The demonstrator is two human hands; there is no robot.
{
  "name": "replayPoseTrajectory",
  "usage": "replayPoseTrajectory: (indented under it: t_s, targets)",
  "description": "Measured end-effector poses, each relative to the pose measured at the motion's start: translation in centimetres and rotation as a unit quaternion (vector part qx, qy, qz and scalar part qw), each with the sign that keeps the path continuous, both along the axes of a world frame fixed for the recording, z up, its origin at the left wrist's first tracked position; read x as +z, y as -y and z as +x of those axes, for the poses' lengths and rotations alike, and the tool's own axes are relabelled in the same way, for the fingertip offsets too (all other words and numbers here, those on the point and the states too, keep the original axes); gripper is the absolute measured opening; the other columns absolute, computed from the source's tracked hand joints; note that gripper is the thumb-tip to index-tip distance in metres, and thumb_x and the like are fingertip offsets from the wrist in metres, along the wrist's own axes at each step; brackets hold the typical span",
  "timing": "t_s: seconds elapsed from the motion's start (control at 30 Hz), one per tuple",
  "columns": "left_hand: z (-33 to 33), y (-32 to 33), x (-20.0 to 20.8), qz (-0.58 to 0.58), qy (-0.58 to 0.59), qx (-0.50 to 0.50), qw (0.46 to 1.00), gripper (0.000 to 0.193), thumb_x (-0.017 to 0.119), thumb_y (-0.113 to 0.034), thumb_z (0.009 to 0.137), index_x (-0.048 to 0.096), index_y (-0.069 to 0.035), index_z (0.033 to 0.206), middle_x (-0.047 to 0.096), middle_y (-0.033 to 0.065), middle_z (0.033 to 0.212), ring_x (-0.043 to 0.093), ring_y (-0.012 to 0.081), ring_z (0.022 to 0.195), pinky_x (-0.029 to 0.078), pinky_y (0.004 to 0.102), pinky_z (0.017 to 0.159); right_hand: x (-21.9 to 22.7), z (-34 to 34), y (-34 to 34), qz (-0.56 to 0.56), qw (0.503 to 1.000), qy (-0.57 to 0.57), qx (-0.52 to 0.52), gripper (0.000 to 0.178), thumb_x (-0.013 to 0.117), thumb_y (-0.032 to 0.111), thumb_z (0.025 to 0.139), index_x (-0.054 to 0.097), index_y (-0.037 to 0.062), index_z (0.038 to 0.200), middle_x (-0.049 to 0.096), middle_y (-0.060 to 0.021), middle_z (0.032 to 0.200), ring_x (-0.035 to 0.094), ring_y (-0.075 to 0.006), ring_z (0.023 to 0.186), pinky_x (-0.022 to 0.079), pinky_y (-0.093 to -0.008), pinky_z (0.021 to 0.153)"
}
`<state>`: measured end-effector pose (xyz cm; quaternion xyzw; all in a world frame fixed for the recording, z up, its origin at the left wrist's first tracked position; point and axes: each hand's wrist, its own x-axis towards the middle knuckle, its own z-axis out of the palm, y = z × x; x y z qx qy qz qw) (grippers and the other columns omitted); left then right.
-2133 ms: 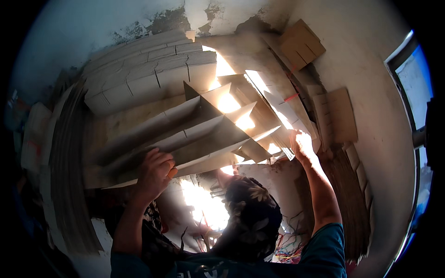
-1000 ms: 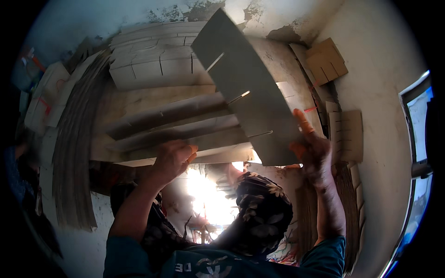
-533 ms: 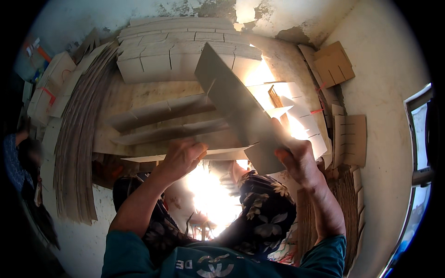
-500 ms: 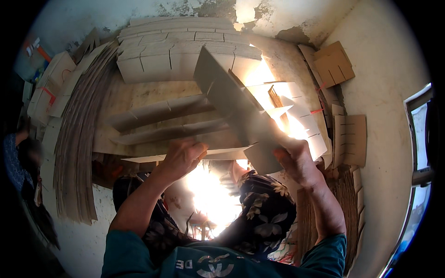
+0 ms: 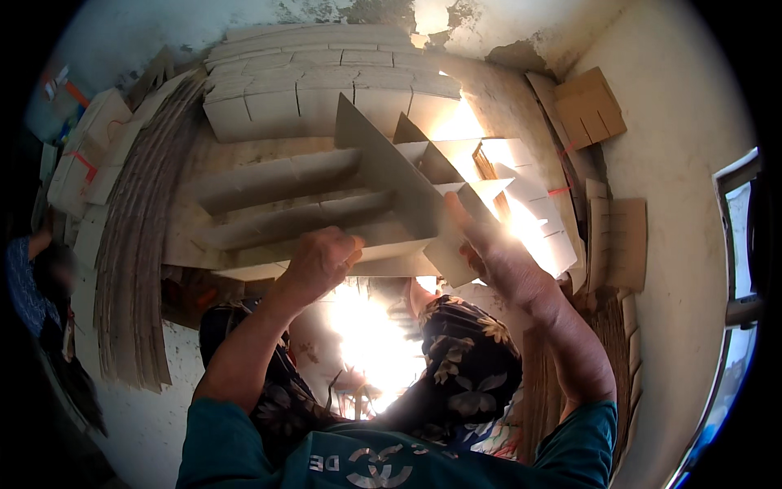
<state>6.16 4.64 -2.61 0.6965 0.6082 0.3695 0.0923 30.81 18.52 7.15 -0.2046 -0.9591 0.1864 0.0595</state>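
Note:
Three long grey cardboard strips stand on edge, running left to right: a far strip (image 5: pixel 277 181), a middle strip (image 5: pixel 305 220) and a near strip (image 5: pixel 391 251). Across their right part sits a cross strip (image 5: pixel 379 163), meeting them at the slots. A second cross piece (image 5: pixel 436 160) stands just to its right. My left hand (image 5: pixel 324 257) is closed on the near strip's upper edge, about midway along. My right hand (image 5: pixel 485 240) grips the near right end of the cross strip; part of that end is hidden behind the fingers.
Stacked slotted cardboard (image 5: pixel 285 106) lies at the back of the table. A long pile of strips (image 5: pixel 134 244) lines the left side. Brown cardboard pieces (image 5: pixel 590 110) lean by the right wall. Strong sunlight falls on white card (image 5: pixel 550 236) at the right. Another person's sleeve (image 5: pixel 31 281) shows far left.
The cross strip has come down lower and sits into the long strips. My right hand has moved left and slightly away from me with it. My left hand has shifted slightly.

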Motion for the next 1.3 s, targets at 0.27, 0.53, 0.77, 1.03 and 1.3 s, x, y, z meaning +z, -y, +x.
replayPoseTrajectory:
  t_s: [0.27, 0.53, 0.77, 1.03, 1.3]
  targets:
    - [-0.1, -0.5, -0.4, 0.002, -0.007, 0.006, 1.000, 0.015, 0.073, -0.002, 0.074, 0.069, 0.001, 0.089, 0.062, 0.0150, 0.073, 0.061, 0.0313, 0.066, 0.049, 0.0387, 0.058, -0.7, -0.6, 0.6, -0.111, 0.993, 0.007, -0.025, 0.081, 0.056, -0.006, 0.082, 0.015, 0.0075, 0.150, 0.057, -0.0223, 0.071, 0.060, -0.0371, 0.064, 0.046, -0.0456, 0.062]
    - [-0.2, -0.5, 0.3, -0.019, 0.009, 0.008, 1.000, 0.017, 0.074, -0.003, 0.075, 0.070, 0.001, 0.092, 0.063, 0.0154, 0.076, 0.062, 0.0303, 0.066, 0.049, 0.0382, 0.059, -1.9, 0.1, 0.6, -0.111, 0.993, 0.019, -0.045, 0.089, 0.064, -0.011, 0.079, 0.019, 0.0126, 0.153, 0.062, -0.0135, 0.074, 0.064, -0.0205, 0.069, 0.053, -0.0300, 0.071]
    - [-1.9, -2.9, 3.2, 0.150, -0.028, 0.095, 0.984, 0.024, 0.073, -0.001, 0.074, 0.068, 0.002, 0.098, 0.065, 0.0163, 0.081, 0.063, 0.0329, 0.077, 0.050, 0.0400, 0.068, -4.1, 1.8, 0.9, -0.097, 0.993, -0.060, -0.009, 0.090, 0.060, -0.015, 0.077, 0.018, 0.0105, 0.153, 0.062, -0.0104, 0.074, 0.063, -0.0202, 0.068, 0.053, -0.0309, 0.068]
    - [-4.8, -3.6, 0.7, 0.017, -0.161, 0.150, 0.975, 0.016, 0.061, 0.009, 0.069, 0.063, -0.001, 0.082, 0.066, 0.0141, 0.078, 0.062, 0.0319, 0.077, 0.046, 0.0416, 0.072, -3.5, 1.8, 0.5, -0.096, 0.994, -0.039, 0.025, 0.091, 0.062, -0.010, 0.078, 0.015, 0.0087, 0.153, 0.059, -0.0148, 0.071, 0.063, -0.0262, 0.067, 0.052, -0.0343, 0.065]
    - [-5.2, -3.5, 1.5, -0.092, -0.090, 0.160, 0.979, 0.027, 0.073, -0.004, 0.075, 0.067, 0.000, 0.101, 0.068, 0.0170, 0.089, 0.065, 0.0329, 0.086, 0.051, 0.0390, 0.073, -5.8, 1.0, 0.8, -0.112, 0.993, -0.035, 0.030, 0.093, 0.062, -0.004, 0.075, 0.012, 0.0028, 0.152, 0.060, -0.0158, 0.074, 0.062, -0.0296, 0.067, 0.050, -0.0385, 0.063]
